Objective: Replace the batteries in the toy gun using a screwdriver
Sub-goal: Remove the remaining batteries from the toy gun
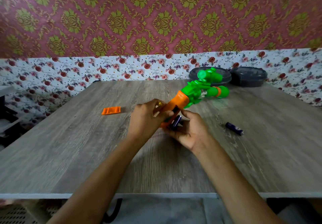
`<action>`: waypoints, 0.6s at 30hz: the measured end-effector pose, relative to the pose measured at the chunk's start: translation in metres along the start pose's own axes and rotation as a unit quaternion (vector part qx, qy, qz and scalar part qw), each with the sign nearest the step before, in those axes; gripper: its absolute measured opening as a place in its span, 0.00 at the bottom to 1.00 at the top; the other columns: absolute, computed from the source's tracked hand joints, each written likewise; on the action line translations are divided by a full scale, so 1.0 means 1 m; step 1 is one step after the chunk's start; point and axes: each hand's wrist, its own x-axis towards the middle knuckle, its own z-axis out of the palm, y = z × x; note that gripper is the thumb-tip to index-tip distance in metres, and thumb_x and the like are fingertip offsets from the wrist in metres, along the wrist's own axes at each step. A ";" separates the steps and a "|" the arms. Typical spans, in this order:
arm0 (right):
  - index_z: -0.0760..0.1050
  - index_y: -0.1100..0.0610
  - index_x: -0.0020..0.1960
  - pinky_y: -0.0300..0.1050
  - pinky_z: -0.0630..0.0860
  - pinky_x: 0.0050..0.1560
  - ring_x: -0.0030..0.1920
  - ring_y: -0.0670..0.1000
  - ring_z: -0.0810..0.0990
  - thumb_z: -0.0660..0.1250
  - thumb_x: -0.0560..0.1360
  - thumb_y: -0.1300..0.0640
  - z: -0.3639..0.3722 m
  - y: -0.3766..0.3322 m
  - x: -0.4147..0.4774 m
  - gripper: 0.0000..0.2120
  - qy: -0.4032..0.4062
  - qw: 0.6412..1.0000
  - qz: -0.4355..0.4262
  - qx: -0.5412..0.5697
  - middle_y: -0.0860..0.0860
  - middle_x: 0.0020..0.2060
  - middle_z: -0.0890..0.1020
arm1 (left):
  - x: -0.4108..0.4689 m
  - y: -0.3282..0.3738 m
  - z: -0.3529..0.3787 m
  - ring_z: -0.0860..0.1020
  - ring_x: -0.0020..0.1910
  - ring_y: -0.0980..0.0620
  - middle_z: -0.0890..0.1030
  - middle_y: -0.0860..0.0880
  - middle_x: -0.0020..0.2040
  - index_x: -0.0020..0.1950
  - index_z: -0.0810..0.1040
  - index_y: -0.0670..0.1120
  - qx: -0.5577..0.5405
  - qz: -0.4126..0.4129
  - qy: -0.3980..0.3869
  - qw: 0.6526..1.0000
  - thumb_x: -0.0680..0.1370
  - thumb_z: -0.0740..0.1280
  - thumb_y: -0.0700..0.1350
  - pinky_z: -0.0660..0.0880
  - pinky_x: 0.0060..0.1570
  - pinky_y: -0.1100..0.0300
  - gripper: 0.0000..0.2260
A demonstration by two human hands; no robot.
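I'm holding the toy gun (pixel 195 91) up off the table between both hands, its green barrel pointing away from me and to the right, its orange grip angling down into my fingers. My left hand (pixel 146 117) is wrapping round that orange grip from the left side, fingers curled on it. Something small and yellowish is showing at the top of that hand, but it's too blurred for me to name. My right hand (pixel 188 129) is coming in from below and right, thumb and fingers pinching a dark blue battery (pixel 176 121) right at the butt of the grip, touching it. Whether it's seated inside the opening, I can't tell.

Out to the right of my right hand, a second battery (pixel 234 128) is lying on its side on the wood-grain table (pixel 69 154), well apart from my fingers. To the left of my left hand, an orange cover (pixel 111 110) is lying flat. Beyond both hands, past the gun's barrel, two dark containers (pixel 248 76) are sitting at the far edge against the flowered wall.
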 end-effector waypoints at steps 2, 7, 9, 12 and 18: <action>0.73 0.59 0.56 0.53 0.77 0.39 0.45 0.55 0.76 0.59 0.78 0.54 0.002 0.001 -0.001 0.11 -0.003 1.000 -0.011 -0.026 0.56 0.44 0.75 | 0.002 -0.002 0.000 0.77 0.36 0.50 0.82 0.47 0.38 0.48 0.82 0.43 -0.010 -0.032 -0.012 0.999 0.72 0.73 0.51 0.71 0.36 0.58 0.12; 0.73 0.56 0.52 0.46 0.80 0.34 0.42 0.53 0.76 0.62 0.77 0.55 0.005 0.002 -0.004 0.06 0.000 0.998 -0.016 -0.060 0.53 0.40 0.76 | 0.005 -0.012 -0.008 0.76 0.35 0.49 0.79 0.46 0.34 0.45 0.81 0.42 -0.095 -0.133 -0.060 0.985 0.74 0.72 0.44 0.73 0.38 0.53 0.06; 0.72 0.57 0.55 0.48 0.79 0.38 0.42 0.53 0.76 0.62 0.77 0.55 0.004 0.002 -0.003 0.08 0.001 0.998 -0.015 -0.061 0.54 0.41 0.76 | 0.006 -0.013 -0.011 0.78 0.41 0.50 0.81 0.46 0.39 0.45 0.80 0.47 -0.128 -0.156 -0.084 0.976 0.74 0.71 0.43 0.75 0.44 0.52 0.02; 0.72 0.57 0.58 0.51 0.78 0.42 0.43 0.54 0.76 0.62 0.77 0.55 0.005 0.002 -0.001 0.11 0.005 0.998 -0.013 -0.061 0.54 0.43 0.75 | 0.007 -0.012 -0.014 0.80 0.45 0.48 0.83 0.42 0.45 0.46 0.79 0.50 -0.147 -0.171 -0.103 0.969 0.74 0.71 0.42 0.77 0.46 0.51 0.04; 0.74 0.56 0.47 0.50 0.79 0.43 0.45 0.54 0.77 0.64 0.76 0.56 0.003 0.001 0.000 0.04 0.001 0.997 -0.019 -0.079 0.54 0.45 0.77 | 0.009 -0.017 -0.016 0.65 0.24 0.60 0.68 0.50 0.28 0.52 0.79 0.35 -0.131 -0.198 -0.112 0.965 0.77 0.67 0.42 0.62 0.27 0.64 0.10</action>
